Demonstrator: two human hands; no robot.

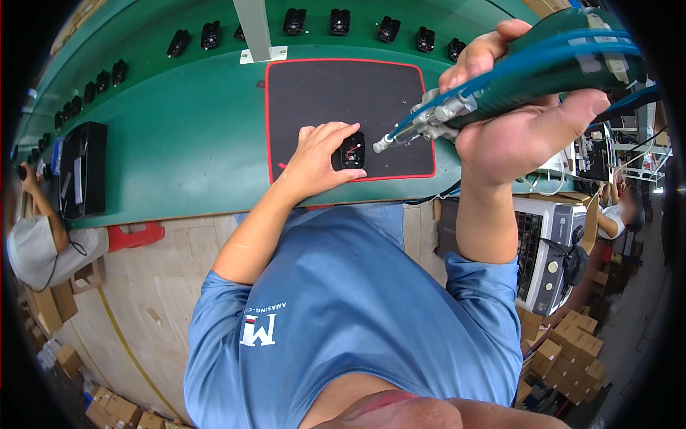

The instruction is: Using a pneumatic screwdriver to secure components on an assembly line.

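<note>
My left hand (318,159) curls its thumb and fingers around a small black plastic housing (353,151), holding it on the dark mat (314,86). Thin red and white wires show inside the open housing. In my right hand (518,139) is a green-bodied power screwdriver (500,82), with blue hoses running along it and a metal nozzle at its front. The tool slants down to the left, its tip a little to the right of the housing and apart from it. The fingers on the tool's far side are partly hidden.
Several similar black housings (339,21) stand in a row along the green bench (179,143). A metal post (254,28) rises behind the mat. At left are a black bin (93,164) and a co-worker (43,243). A white air cooler (547,250) and cardboard boxes (572,343) stand at right.
</note>
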